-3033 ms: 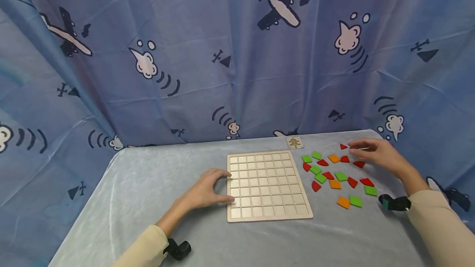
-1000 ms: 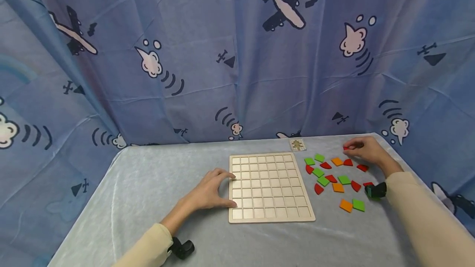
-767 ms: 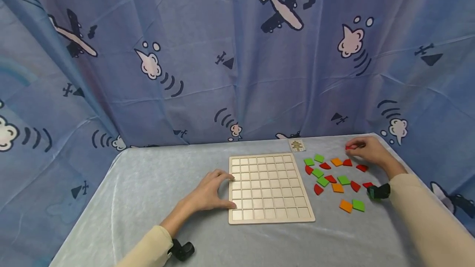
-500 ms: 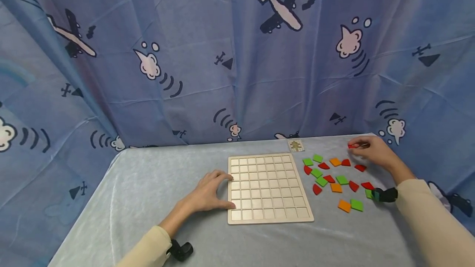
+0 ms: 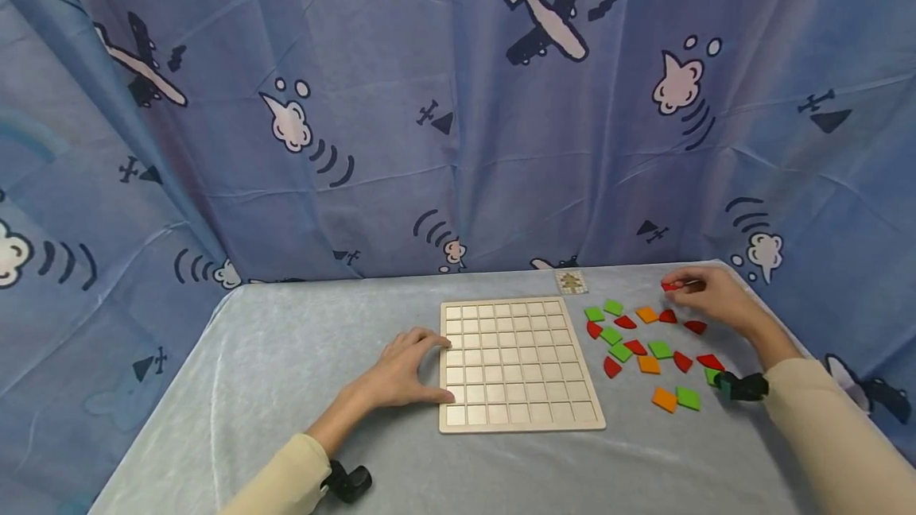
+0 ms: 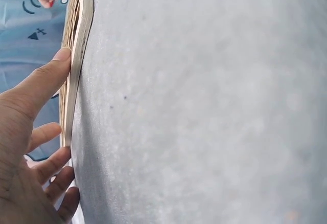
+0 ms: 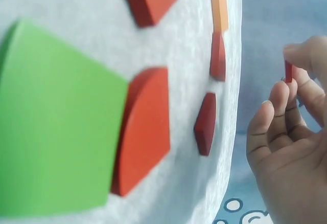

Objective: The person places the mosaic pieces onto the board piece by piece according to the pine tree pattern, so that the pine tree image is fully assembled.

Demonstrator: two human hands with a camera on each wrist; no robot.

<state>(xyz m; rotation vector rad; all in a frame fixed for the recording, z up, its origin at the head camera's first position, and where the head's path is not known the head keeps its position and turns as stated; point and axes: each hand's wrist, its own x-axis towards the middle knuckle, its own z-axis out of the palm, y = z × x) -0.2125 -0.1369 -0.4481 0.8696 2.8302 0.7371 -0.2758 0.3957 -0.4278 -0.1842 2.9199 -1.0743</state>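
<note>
Soft, even light gave the board [image 5: 517, 365] a pale sheen; faint shadow lay near the right edge of the table [image 5: 286, 356], which the left wrist view blurred.

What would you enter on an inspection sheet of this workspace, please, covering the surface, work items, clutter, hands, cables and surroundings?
Surface: pale cloth-covered table, lightly creased; two small dark specks show in the left wrist view.
Work items: wooden grid board, lying flat; loose green pieces, red pieces and orange pieces scattered to its right; patterned card near its far right corner.
Clutter: nothing seen.
Hands: left hand touches the board's left edge; right hand pinches a small red piece; a black device is worn on each wrist.
Cables: nothing seen.
Surroundings: blue curtain printed with planes and clouds, behind the table.
</note>
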